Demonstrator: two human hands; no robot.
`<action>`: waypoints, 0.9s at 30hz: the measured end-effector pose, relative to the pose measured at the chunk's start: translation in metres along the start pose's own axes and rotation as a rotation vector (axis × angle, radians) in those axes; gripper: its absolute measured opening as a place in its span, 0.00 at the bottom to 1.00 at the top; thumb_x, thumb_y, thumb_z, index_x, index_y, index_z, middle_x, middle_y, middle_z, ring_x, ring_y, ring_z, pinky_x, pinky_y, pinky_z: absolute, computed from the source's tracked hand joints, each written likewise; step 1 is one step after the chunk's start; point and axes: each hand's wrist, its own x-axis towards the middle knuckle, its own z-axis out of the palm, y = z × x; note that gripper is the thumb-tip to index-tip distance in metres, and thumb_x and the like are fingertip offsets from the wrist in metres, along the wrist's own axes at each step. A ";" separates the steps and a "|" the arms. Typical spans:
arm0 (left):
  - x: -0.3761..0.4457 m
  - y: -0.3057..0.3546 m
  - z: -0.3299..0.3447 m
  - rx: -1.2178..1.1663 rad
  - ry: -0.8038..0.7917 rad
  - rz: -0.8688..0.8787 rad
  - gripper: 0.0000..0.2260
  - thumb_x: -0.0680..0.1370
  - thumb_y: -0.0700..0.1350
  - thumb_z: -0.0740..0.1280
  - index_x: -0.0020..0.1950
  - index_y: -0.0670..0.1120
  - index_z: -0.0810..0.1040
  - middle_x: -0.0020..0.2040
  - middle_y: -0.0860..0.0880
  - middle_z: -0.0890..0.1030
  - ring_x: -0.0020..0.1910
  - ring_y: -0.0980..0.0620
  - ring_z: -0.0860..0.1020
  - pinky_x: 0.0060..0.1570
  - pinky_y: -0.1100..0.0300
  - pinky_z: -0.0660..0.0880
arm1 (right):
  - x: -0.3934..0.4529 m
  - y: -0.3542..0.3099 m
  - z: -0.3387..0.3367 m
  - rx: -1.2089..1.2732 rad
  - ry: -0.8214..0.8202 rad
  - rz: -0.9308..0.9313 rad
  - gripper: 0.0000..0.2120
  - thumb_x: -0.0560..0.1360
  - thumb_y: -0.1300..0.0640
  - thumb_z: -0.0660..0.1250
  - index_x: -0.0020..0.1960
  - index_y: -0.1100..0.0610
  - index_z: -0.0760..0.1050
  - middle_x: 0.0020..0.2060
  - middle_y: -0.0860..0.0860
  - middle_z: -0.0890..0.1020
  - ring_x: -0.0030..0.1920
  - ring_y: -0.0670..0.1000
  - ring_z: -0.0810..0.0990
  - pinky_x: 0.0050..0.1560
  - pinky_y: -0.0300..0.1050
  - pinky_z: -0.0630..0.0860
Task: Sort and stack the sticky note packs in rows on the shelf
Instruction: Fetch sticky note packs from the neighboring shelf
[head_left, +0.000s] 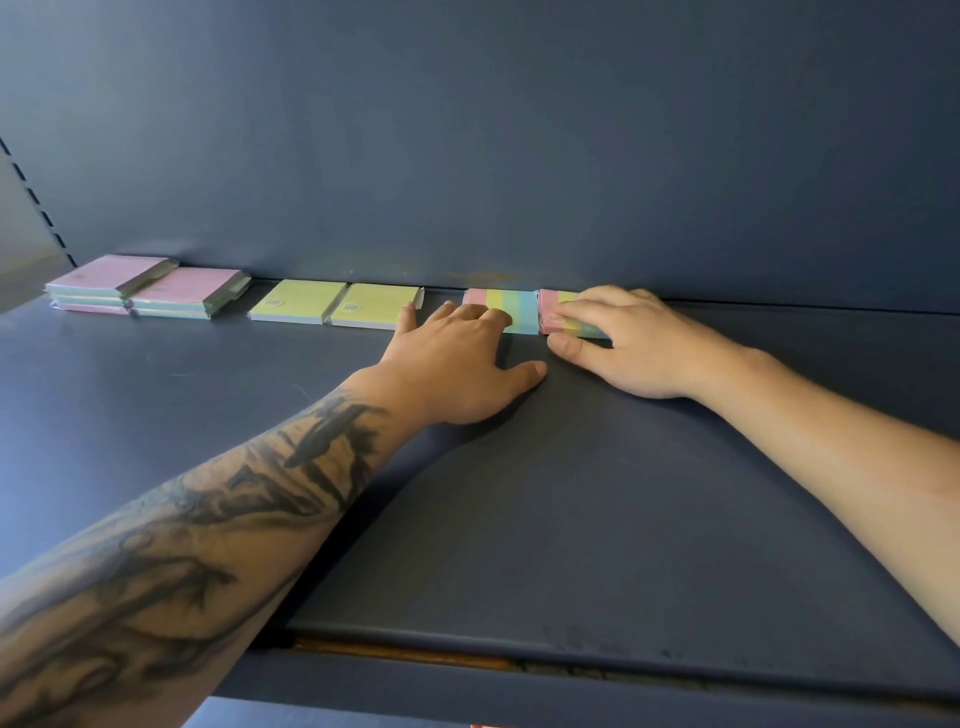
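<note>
A row of sticky note packs lies along the back of the dark blue shelf (519, 519). Two pink-topped stacks (150, 286) stand at the left, then two yellow packs (337, 304) side by side. A striped pack (511, 306) in pink, yellow, green and blue lies under the fingertips of my left hand (462, 358), whose fingers are spread flat. Beside it a second striped pack (558, 312) is mostly covered by my right hand (623, 343); the fingers lie on top and the thumb presses its front edge.
The shelf's blue back wall (519, 156) rises right behind the row. A slotted upright (36, 202) runs along the far left. The shelf's front edge (519, 654) is near the bottom of the view, with a gap below it.
</note>
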 end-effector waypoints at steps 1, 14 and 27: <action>-0.001 0.000 0.000 0.001 0.005 0.004 0.35 0.79 0.72 0.55 0.79 0.52 0.65 0.79 0.52 0.67 0.79 0.48 0.62 0.79 0.35 0.48 | -0.001 -0.001 0.000 -0.004 -0.004 0.000 0.35 0.75 0.25 0.48 0.78 0.38 0.63 0.78 0.41 0.64 0.74 0.55 0.64 0.73 0.56 0.66; -0.015 0.009 0.003 0.010 -0.004 0.077 0.31 0.81 0.70 0.53 0.75 0.53 0.69 0.77 0.53 0.68 0.77 0.50 0.64 0.75 0.42 0.60 | 0.001 0.003 0.003 0.044 0.064 0.014 0.30 0.78 0.27 0.53 0.75 0.38 0.69 0.74 0.46 0.70 0.71 0.57 0.69 0.70 0.54 0.69; -0.012 0.007 -0.002 0.024 -0.039 0.080 0.30 0.79 0.71 0.52 0.73 0.54 0.71 0.74 0.54 0.71 0.74 0.49 0.68 0.73 0.43 0.61 | 0.001 0.004 0.002 0.015 0.002 0.024 0.33 0.77 0.26 0.52 0.79 0.37 0.63 0.79 0.41 0.62 0.75 0.55 0.62 0.74 0.56 0.64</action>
